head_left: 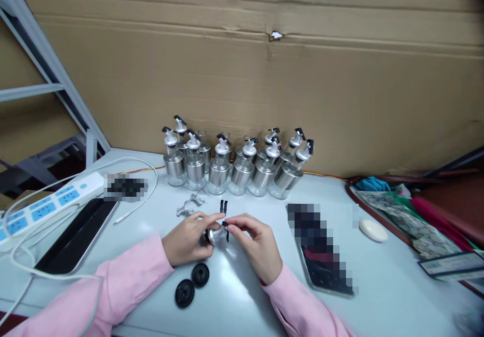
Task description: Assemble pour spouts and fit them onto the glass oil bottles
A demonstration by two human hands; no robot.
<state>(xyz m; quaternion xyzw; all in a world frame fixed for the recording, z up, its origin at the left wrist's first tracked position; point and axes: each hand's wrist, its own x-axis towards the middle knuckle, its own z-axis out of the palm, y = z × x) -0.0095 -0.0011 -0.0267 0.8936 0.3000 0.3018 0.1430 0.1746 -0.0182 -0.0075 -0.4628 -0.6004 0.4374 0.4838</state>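
Observation:
Near the middle of the table, my left hand (pixel 191 238) is closed around a silver pourer spout (pixel 215 235) with a dark base. My right hand (pixel 257 241) pinches a small black flip lever (pixel 227 228) against the tip of that spout. Just beyond my fingers lie two more black levers (pixel 223 206), side by side. Two loose silver spouts (pixel 185 208) rest on the table past my left hand. Closer to me, beside my left wrist, are two round black stoppers (pixel 185 293).
Several glass and steel bottles (pixel 219 173), many topped with pourers, stand in rows along a cardboard wall (pixel 242 90). A power strip (pixel 49 208), a white cable and a black device (pixel 77 236) lie left. Right are a phone (pixel 325 269), a white oval object (pixel 373 230) and a bag (pixel 449 195).

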